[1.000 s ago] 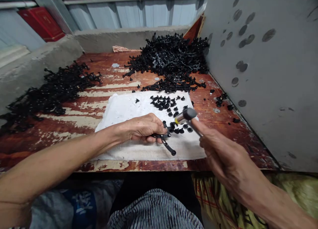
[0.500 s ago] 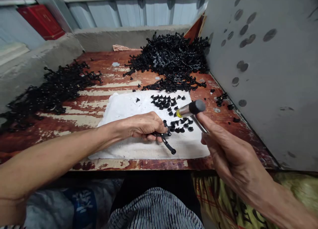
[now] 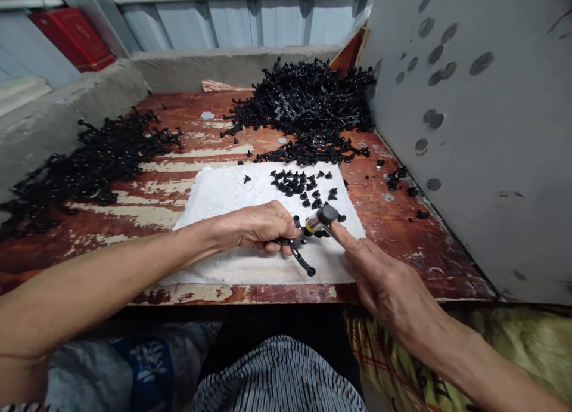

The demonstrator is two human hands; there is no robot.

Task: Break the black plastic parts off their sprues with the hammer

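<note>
Pinching black strips [image 3: 304, 264] in left fingers [image 3: 286, 226], gripping a hammer [image 3: 328, 213] with right fingers [image 3: 345, 237]; apparently mid-piece, with plenty of loose studs [image 3: 289, 182] unused!

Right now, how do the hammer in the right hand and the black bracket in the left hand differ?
The hammer shows silver and yellow behind its black end; the black bracket looks black throughout. The hammer's head is thick and blunt, while the black bracket has slim arms. The right hand grips the hammer; the left hand pinches the black bracket. Both are over the white cloth.
</note>
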